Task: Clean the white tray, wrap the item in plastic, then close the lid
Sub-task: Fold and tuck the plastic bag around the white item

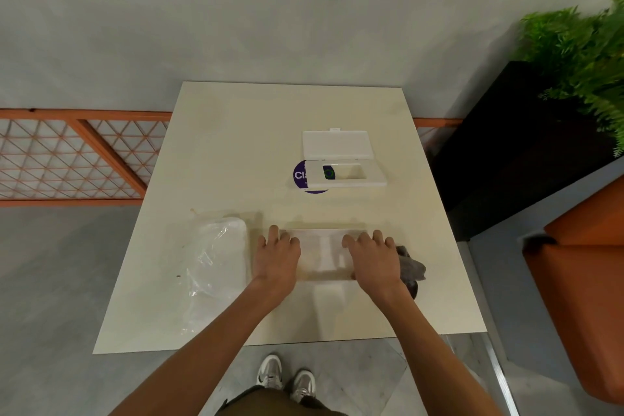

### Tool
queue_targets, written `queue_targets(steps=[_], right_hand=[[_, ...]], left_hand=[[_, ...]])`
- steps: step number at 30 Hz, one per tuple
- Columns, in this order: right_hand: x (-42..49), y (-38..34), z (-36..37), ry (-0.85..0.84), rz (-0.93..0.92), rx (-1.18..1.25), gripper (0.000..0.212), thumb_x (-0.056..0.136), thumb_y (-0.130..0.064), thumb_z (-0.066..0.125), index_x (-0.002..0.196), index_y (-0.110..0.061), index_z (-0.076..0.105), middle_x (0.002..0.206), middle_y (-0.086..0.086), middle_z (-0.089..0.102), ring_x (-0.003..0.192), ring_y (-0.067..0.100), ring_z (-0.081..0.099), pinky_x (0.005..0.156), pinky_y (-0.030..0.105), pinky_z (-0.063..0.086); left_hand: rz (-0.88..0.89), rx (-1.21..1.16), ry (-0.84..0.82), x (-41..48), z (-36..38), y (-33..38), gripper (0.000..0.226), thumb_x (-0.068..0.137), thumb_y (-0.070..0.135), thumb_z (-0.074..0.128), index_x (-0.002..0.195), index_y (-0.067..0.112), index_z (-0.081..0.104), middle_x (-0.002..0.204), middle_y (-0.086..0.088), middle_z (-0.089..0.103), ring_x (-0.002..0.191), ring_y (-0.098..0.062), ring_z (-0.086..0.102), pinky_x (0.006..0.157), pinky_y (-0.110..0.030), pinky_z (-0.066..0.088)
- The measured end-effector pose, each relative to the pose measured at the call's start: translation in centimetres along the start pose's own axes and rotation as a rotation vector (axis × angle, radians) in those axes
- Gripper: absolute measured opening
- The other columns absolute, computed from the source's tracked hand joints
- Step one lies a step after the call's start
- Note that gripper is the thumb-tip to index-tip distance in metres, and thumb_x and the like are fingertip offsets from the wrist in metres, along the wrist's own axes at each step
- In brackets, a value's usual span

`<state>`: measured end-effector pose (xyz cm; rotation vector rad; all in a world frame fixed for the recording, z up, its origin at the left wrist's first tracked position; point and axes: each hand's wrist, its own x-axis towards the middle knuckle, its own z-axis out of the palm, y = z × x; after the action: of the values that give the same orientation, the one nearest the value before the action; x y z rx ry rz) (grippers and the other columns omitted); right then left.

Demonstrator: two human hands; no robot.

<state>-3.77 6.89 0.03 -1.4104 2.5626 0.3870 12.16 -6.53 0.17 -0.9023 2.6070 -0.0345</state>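
Observation:
The white tray (320, 252) lies flat near the front middle of the cream table (236, 152). My left hand (277, 255) holds its left end and my right hand (371, 257) holds its right end. On both, the fingers reach over the top to the far edge, and the right thumb sits at the near edge. Left of the tray lies a crumpled clear plastic sheet (216, 267). A dark grey cloth (412, 268) lies just right of my right hand. Further back stands a white box (347, 174) with its lid (336, 143) open and a dark item (328, 172) inside.
A round purple sticker (300, 176) shows under the box's left end. An orange mesh railing (67, 159) runs behind the table on the left. A black planter (506, 145) with a green plant and an orange seat (587, 280) stand to the right.

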Motion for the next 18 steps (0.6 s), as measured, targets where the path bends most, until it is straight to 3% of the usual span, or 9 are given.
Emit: queue_targets(steps=[6,10,14,18], right_hand=[[-0.3,-0.1,-0.5,0.014,0.005,0.000,0.067,0.089,-0.008,0.072,0.145,-0.034,0.048,0.135,0.001,0.061,0.125,0.032,0.049,0.102,0.044,0.041],[-1.2,0.0,-0.9,0.050,0.024,0.032,0.061,0.089,-0.009,0.072,0.141,-0.035,0.054,0.123,-0.005,0.067,0.118,0.029,0.052,0.096,0.041,0.042],[-2.6,-1.0,-1.7,0.223,0.070,0.126,0.037,0.092,-0.025,0.077,0.127,-0.033,0.066,0.110,-0.007,0.074,0.106,0.027,0.058,0.087,0.042,0.046],[-4.5,-3.9,-2.9,0.318,0.011,0.361,0.019,0.099,-0.035,0.070,0.117,-0.033,0.069,0.105,-0.008,0.076,0.103,0.026,0.063,0.085,0.043,0.051]], left_hand=[[-0.003,-0.019,0.006,0.1,0.0,0.2,0.058,0.086,0.008,0.064,0.142,0.014,0.048,0.147,-0.008,0.048,0.139,-0.033,0.035,0.105,-0.041,0.037],[0.011,-0.143,0.028,-0.3,0.1,-0.5,0.057,0.087,0.010,0.069,0.140,0.018,0.050,0.142,-0.002,0.052,0.133,-0.030,0.041,0.102,-0.040,0.039],[-0.023,-0.424,0.191,-2.8,-0.7,-1.6,0.052,0.096,0.028,0.070,0.144,0.028,0.052,0.136,0.006,0.062,0.124,-0.023,0.053,0.100,-0.038,0.045],[-0.117,-0.656,0.430,-7.4,-1.1,-3.2,0.029,0.096,0.027,0.071,0.125,0.025,0.068,0.113,0.008,0.074,0.104,-0.022,0.064,0.085,-0.039,0.055]])
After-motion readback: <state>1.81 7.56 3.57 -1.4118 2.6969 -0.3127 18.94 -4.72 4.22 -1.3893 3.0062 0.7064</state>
